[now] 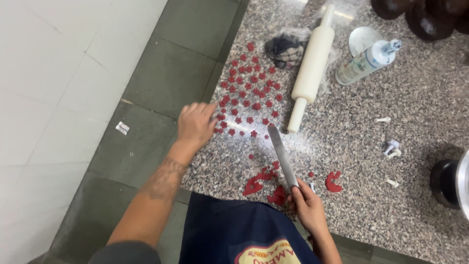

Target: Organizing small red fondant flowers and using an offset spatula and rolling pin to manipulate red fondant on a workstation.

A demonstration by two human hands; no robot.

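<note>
1. Right hand: clenched around the handle of a long flat-bladed metal palette knife. The blade runs up and away from the person, low over the speckled grey granite counter. Whether the blade rests on the stone cannot be told.

2. Left hand: released, holding nothing, palm down with fingers spread at the counter's left edge. The fingertips are touching or just beside the nearest small red flower-shaped cut-outs. The flat, open posture looks suited to steadying or nudging delicate pieces rather than gripping them.

3. The cut-outs lie in loose rows, apart from one another, between the left hand and the white rolling pin. The spacing probably keeps them from sticking together.

4. Irregular red paste offcuts lie near the counter's front edge, beside the knife hand. One more curved scrap sits to their right.

5. The rolling pin lies diagonally, set aside beyond the cut-outs. A dark crumpled cloth lies just beside it.

6. A white plastic squeeze bottle lies on its side, to the right of the pin. Small white plunger cutters are scattered well apart from the hands.
</note>
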